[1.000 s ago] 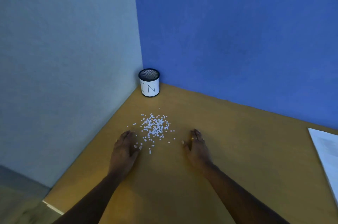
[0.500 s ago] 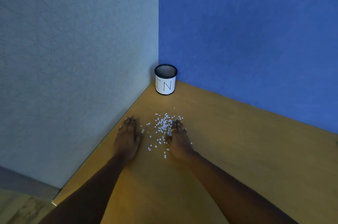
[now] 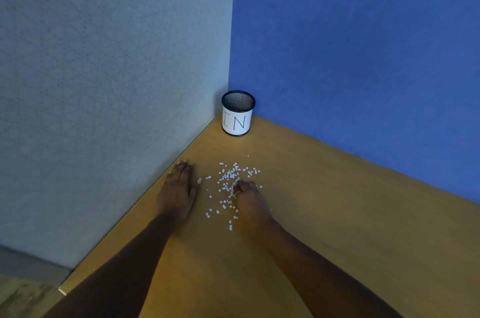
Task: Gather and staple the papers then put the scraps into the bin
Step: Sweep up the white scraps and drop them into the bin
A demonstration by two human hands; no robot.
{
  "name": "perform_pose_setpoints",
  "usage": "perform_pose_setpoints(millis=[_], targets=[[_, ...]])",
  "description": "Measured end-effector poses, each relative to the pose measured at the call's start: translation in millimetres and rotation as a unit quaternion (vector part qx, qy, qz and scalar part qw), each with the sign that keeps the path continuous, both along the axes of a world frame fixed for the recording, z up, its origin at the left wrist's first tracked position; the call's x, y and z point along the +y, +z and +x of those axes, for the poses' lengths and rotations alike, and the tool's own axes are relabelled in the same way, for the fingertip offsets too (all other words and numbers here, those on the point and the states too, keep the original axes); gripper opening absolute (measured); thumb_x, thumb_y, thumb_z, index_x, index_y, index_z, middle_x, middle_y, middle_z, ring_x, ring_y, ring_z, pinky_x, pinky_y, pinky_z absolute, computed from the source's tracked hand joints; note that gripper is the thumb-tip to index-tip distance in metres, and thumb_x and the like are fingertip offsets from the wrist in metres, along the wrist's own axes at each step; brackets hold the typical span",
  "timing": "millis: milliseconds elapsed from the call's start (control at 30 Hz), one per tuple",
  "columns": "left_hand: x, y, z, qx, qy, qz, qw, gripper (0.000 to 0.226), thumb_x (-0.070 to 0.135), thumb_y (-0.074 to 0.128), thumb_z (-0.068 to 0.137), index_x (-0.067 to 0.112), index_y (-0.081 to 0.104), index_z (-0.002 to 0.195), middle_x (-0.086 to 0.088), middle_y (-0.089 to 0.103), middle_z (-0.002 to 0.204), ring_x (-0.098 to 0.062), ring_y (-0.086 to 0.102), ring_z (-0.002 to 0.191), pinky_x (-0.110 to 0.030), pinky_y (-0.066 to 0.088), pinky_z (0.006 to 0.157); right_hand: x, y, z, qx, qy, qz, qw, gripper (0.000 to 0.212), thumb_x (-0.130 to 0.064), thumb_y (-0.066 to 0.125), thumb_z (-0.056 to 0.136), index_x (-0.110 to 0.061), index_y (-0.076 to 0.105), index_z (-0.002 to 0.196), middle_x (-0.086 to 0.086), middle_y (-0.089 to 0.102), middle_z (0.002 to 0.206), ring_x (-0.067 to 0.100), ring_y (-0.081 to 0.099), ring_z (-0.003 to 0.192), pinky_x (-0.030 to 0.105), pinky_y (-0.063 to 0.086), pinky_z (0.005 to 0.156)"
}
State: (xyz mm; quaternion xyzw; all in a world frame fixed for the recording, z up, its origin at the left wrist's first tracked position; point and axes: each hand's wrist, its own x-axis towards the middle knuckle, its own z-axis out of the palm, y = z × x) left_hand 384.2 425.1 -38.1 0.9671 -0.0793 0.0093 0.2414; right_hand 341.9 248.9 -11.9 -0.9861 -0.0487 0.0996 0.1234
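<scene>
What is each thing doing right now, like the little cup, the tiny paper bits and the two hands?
Black mesh bin with white paper label: upright, open-topped, in the desk corner.
Tiny white paper scraps: scattered loose on the brown desk.
Left hand: flat, palm down, beside the scraps.
Right hand: fingers curled among the scraps.

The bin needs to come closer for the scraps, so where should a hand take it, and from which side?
Probably wrap the bin's white labelled wall from the front right: it stands upright in the corner, walls close behind and left.
</scene>
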Motion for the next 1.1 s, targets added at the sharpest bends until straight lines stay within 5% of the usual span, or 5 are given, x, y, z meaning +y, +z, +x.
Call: perform_pose_setpoints(millis=[333,500,700,867,1100], targets=[[-0.6,-7.4,3.3,-0.020,0.005,0.020,1.000,0.057,0.042,0.034,0.095,0.011,0.032,0.142,-0.009,0.033,0.150,-0.023,0.028,0.140,-0.037,0.024,0.113,-11.6,2.9,11.6,0.005,-0.064,0.107,0.992,0.034,-0.004,0.045,0.089,-0.001,0.057,0.121,0.014,0.054,0.129,0.022,0.045,0.124,0.023,0.032,0.101],[-1.2,-6.4,1.9,-0.003,0.013,0.019,1.000,0.056,0.042,0.033,0.096,0.012,0.031,0.143,-0.008,0.033,0.150,-0.022,0.028,0.140,-0.036,0.024,0.113,-15.9,1.8,13.4,-0.030,-0.212,0.239,0.947,0.024,-0.001,0.049,0.088,0.003,0.068,0.102,0.009,0.064,0.094,0.003,0.063,0.074,0.008,0.040,0.066],[-0.9,-7.7,3.1,-0.005,0.023,0.017,1.000,0.058,0.044,0.028,0.094,0.011,0.035,0.141,-0.008,0.036,0.149,-0.022,0.031,0.138,-0.036,0.025,0.112,-25.6,-3.9,21.8,0.018,-0.358,0.457,0.814,0.018,0.001,0.067,0.079,0.001,0.072,0.097,0.002,0.067,0.071,-0.009,0.057,0.044,0.000,0.044,0.051],[-1.9,-8.1,3.9,-0.008,0.025,0.016,1.000,0.052,0.039,0.030,0.097,0.012,0.035,0.141,-0.007,0.035,0.149,-0.022,0.030,0.139,-0.036,0.024,0.112,-26.4,15.3,33.5,0.105,-0.423,0.647,0.626,0.013,0.012,0.059,0.081,0.014,0.062,0.094,0.010,0.063,0.078,0.014,0.060,0.068,0.016,0.056,0.060],[-1.8,-8.9,5.3,-0.005,0.029,0.015,0.999,0.062,0.047,0.022,0.091,0.013,0.035,0.141,-0.006,0.036,0.149,-0.021,0.031,0.138,-0.035,0.024,0.112,-28.2,61.3,83.4,0.062,-0.390,0.696,0.600,0.027,0.010,0.057,0.083,0.015,0.058,0.110,0.023,0.062,0.116,0.016,0.061,0.077,0.018,0.054,0.077]])
